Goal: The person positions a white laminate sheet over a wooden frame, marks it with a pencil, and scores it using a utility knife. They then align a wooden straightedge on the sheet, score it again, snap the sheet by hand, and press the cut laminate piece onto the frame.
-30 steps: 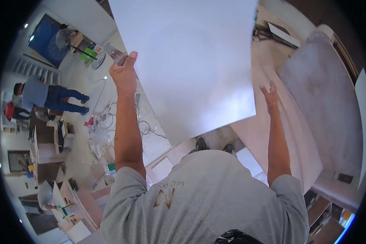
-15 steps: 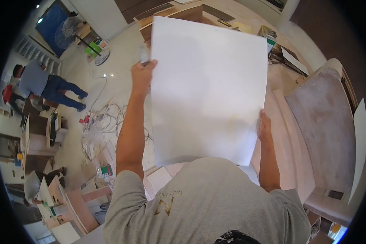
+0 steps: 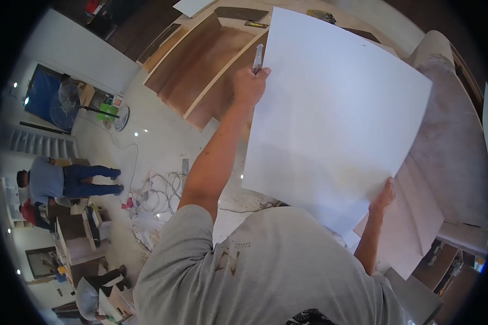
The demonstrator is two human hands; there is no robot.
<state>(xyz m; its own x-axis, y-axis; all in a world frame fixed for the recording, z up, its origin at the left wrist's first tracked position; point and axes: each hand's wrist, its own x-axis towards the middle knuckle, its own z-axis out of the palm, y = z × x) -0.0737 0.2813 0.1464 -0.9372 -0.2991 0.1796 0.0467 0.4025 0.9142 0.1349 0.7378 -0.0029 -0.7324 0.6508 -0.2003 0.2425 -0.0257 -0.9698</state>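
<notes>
A large white sheet (image 3: 336,108), stiff and slightly bowed, is held up in front of me, tilted to the right. My left hand (image 3: 249,85) is closed at its upper left edge. A narrow, pale cutter-like tool (image 3: 258,55) sticks up out of the same hand. Lower down, my right hand (image 3: 384,196) grips the sheet by its right edge, thumb along the face and the other fingers hidden behind. A wooden frame with curved boards (image 3: 200,59) lies just beyond my left hand, and pinkish thin panels (image 3: 412,216) show below the right one.
Loose cables (image 3: 165,187) lie tangled on the floor at left. A standing fan (image 3: 68,105) is farther back. One person (image 3: 46,179) stands at far left; another (image 3: 87,298) bends over boards. A large curved panel (image 3: 455,135) rises at right.
The sheet has swung right and tilted clockwise, both hands moving with it and keeping hold. My view has turned, so more of the wooden frame shows at upper left.
</notes>
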